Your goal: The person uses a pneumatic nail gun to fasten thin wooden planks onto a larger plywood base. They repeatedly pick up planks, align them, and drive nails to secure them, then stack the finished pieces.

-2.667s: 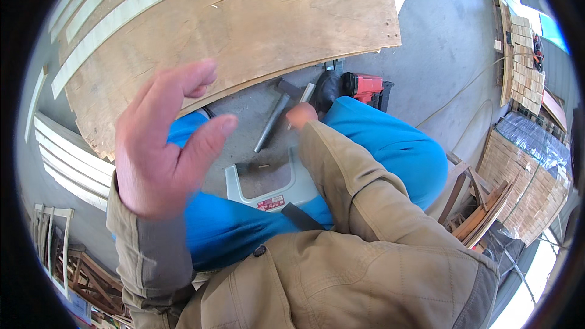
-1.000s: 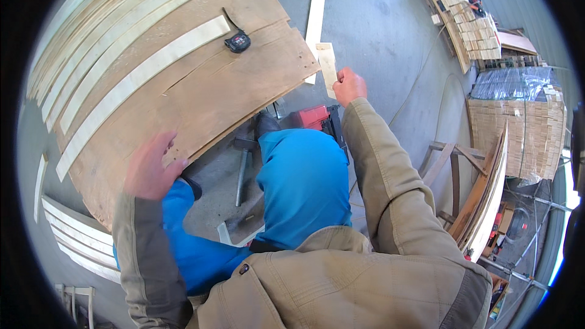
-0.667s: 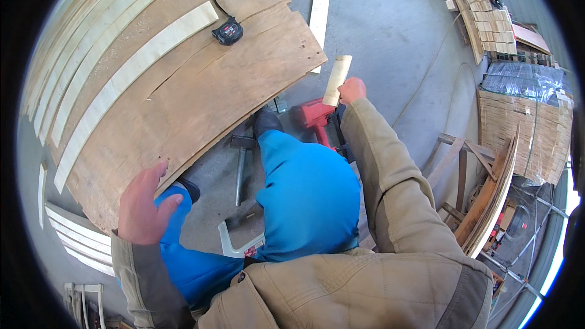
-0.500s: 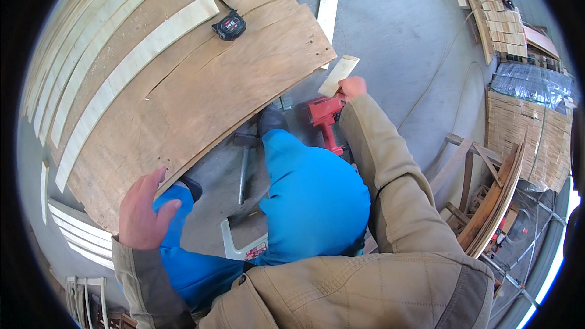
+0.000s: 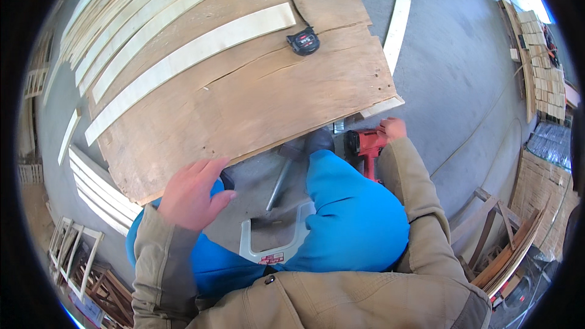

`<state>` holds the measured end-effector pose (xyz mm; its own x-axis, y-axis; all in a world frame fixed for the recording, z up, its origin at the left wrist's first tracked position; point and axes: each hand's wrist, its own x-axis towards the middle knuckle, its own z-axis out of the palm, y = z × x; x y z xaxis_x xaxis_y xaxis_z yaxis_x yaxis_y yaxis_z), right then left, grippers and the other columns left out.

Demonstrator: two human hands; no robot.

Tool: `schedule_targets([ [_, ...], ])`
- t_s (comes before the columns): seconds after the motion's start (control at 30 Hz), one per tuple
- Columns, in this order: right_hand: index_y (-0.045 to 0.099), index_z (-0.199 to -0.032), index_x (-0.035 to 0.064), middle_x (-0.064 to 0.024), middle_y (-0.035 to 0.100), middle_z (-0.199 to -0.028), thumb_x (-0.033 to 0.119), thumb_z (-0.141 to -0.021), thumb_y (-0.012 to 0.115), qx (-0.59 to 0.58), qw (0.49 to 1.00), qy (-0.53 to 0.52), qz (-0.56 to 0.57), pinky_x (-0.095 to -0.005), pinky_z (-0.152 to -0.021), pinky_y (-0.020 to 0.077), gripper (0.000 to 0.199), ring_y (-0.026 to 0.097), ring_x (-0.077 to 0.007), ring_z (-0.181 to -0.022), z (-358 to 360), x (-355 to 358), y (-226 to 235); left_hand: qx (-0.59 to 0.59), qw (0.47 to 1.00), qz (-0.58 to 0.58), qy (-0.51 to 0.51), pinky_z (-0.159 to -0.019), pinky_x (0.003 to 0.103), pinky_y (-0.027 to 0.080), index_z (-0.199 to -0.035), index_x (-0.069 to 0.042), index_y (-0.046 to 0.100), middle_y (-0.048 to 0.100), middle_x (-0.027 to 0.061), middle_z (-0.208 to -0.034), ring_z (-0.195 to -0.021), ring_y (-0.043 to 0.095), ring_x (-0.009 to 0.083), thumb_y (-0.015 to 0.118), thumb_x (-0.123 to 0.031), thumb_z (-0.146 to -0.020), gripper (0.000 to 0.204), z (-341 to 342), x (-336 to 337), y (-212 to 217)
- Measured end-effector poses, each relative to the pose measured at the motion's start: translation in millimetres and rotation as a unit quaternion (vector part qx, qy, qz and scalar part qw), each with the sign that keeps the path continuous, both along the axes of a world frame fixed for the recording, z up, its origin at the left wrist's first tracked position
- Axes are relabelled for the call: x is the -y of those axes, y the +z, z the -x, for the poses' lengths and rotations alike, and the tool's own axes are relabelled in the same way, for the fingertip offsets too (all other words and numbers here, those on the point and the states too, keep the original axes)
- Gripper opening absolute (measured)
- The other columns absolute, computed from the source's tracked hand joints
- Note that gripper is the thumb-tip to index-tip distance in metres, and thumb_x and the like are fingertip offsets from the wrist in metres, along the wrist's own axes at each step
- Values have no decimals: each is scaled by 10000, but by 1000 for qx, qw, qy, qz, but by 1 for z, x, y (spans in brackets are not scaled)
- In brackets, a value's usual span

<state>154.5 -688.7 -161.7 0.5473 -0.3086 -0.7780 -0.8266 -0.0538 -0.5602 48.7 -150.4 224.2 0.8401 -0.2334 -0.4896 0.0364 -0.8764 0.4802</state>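
My left hand (image 5: 194, 196) is open at the near edge of a brown plywood board (image 5: 292, 97), thumb apart from the fingers; I cannot tell if it touches the wood. My right hand (image 5: 393, 128) has its fingers curled beside the top of a red nail gun (image 5: 368, 144). Whether it grips anything is hidden. Just beyond it, a short pale wood piece (image 5: 382, 107) lies against the board's right corner. On the board rest a black tape measure (image 5: 304, 42) and a long pale wood strip (image 5: 195, 64).
More strips (image 5: 131, 36) lie along the board's far left side. A hammer (image 5: 281, 179) is on the floor by my blue-clad legs, with a pale plastic stool (image 5: 246, 240) beneath me. Wrapped wood stacks (image 5: 539, 189) stand at the right; another long strip (image 5: 400, 18) lies behind the board.
The short wood piece, earlier raised in my right hand, now lies by the board's corner. My right hand has come down closer to the nail gun. The view has shifted left.
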Motion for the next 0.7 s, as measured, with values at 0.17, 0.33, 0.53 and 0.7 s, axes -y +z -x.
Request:
schedule_targets([
  [0.17,631,-1293,-96,-166,707,-979,45,-908,688,27,990,79,113,-364,-597,575,414,709,-236,-769,-17,-9,70,30,998,54,-19,-944,487,537,-1342,-30,626,697,215,-1181,-1096,655,431,809,-241,-847,569,2,8,2],
  [0.33,561,-1410,-103,-178,723,-1005,103,-878,757,108,978,87,159,-348,-608,567,603,713,-216,-810,-48,-17,142,49,994,78,-55,-935,482,539,-1344,-27,618,706,199,-1164,-1073,667,408,798,-269,-858,572,11,24,12],
  [0.53,540,-1455,-62,-187,746,-1183,194,-823,842,198,944,213,152,-382,-893,575,745,720,-249,-1030,-106,-83,203,48,987,95,-123,-937,472,543,-1349,-30,611,713,164,-1167,-1073,675,377,796,-306,-858,593,15,40,17],
  [0.7,425,-1548,-23,-304,590,-1445,297,-811,858,247,806,467,269,-420,-1053,513,913,646,-372,-1250,-149,-186,215,56,982,102,-147,-909,458,534,-1327,-30,617,711,148,-1103,-1032,683,356,787,-350,-858,593,23,43,21],
])
